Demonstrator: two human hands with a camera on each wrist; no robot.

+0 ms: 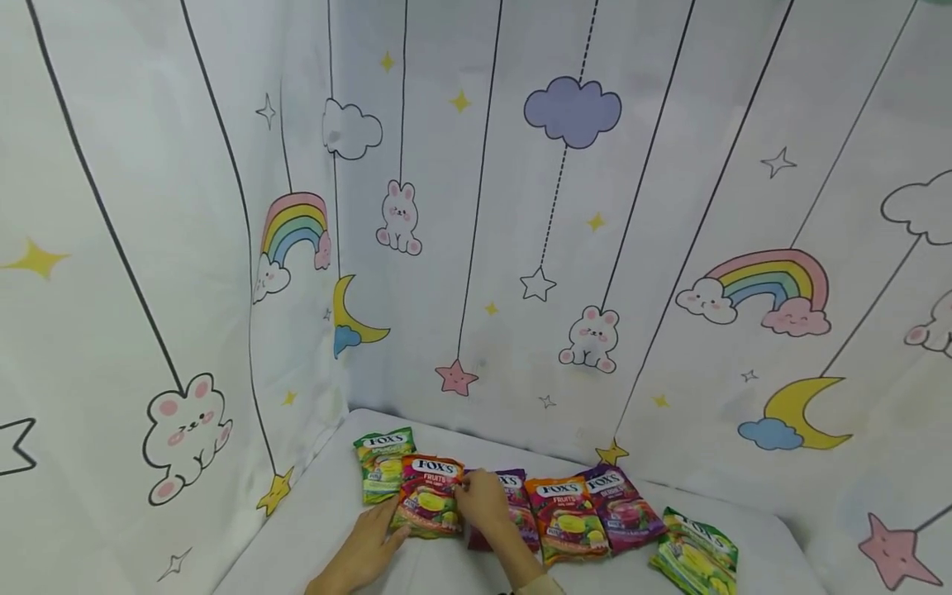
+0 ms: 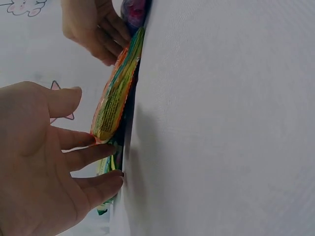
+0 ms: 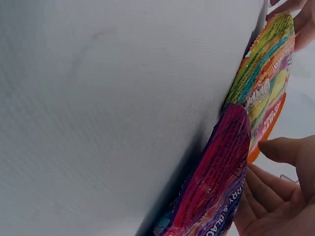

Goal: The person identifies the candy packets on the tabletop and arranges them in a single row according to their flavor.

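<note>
An orange Fox's Fruits candy bag (image 1: 430, 501) lies between both hands on the white table. My left hand (image 1: 369, 541) is at its lower left edge; in the left wrist view the fingers (image 2: 81, 158) are extended against the bag's end, with the thumb apart. At the upper right edge, my right hand (image 1: 483, 500) pinches the orange bag; the right wrist view shows the thumb (image 3: 283, 149) at its corner. A purple Fox's Berries bag (image 1: 516, 508) lies partly hidden under the right forearm. A green Fox's bag (image 1: 383, 467) sits behind, at the left.
Farther right, another orange bag (image 1: 567, 521) overlaps a second purple bag (image 1: 623, 508). A second green bag (image 1: 699, 552) lies at an angle near the right end of the table (image 1: 773, 549). White cloth walls (image 1: 476, 207) printed with rabbits, stars and rainbows rise behind and left.
</note>
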